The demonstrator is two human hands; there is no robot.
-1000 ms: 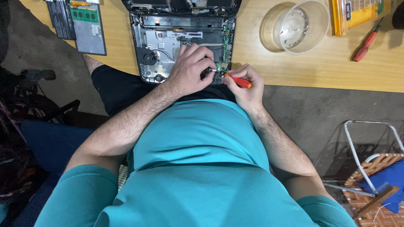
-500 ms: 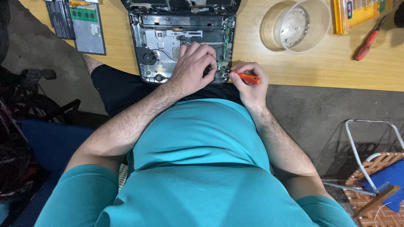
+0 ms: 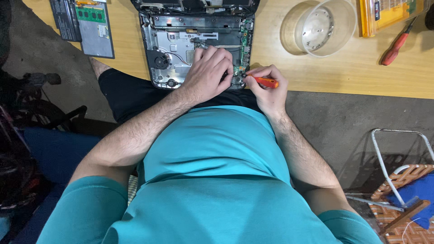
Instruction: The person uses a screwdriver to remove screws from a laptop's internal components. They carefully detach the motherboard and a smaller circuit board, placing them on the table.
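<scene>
Done: laptop chassis (image 3: 199, 43) is lying opened – bottom cover off.
Left hand (image 3: 209, 72): pressing flat on it, holding nothing.
Right hand (image 3: 266, 88): gripping orange screwdriver (image 3: 266, 82) – screws seemingly remaining.

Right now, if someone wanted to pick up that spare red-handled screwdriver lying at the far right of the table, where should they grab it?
Probably by the red handle of the spare screwdriver, coming from above. It lies flat on the wooden table, slanted, with the thick handle nearer the table's front edge and the thin shaft pointing toward the yellow case. The handle is the broadest part and lies clear of other things.

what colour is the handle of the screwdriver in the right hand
Orange-red, seen in the head view: the screwdriver in the right hand.
</scene>
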